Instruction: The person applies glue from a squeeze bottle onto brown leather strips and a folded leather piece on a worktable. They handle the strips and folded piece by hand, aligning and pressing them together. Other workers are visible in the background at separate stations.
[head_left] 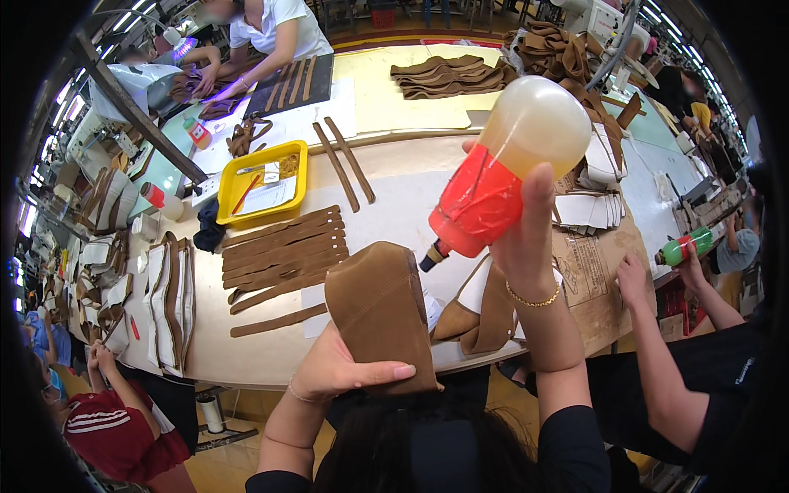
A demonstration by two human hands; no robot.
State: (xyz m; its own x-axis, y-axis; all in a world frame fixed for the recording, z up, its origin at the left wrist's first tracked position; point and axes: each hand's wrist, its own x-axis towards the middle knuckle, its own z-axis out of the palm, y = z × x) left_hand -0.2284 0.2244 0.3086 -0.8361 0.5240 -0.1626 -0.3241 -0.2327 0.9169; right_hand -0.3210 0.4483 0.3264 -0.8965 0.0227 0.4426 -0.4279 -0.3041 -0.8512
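Note:
My left hand (349, 368) grips a brown suede shoe-upper piece (378, 312) by its lower part, thumb pressed flat on the face. The piece stands up toward me, with a stitched seam across it and a dark edge along its right side. Tilted nozzle-down in my right hand (526, 230) is a squeeze glue bottle (526, 156), pale and rounded with a red wrap. Its black tip hangs close to the upper's top right corner, seemingly apart from it. Behind and right of the upper lies another brown-and-white upper piece (477, 308). Several brown strips (283, 251) lie left of it.
A yellow tray (302, 164) holds a pen, papers and small items. Two strips (345, 168) lie beside it. Brown-white pieces (168, 304) are stacked at left, white ones (588, 212) at right. A co-worker at right holds a green bottle (686, 245); another person (279, 37) works across the table.

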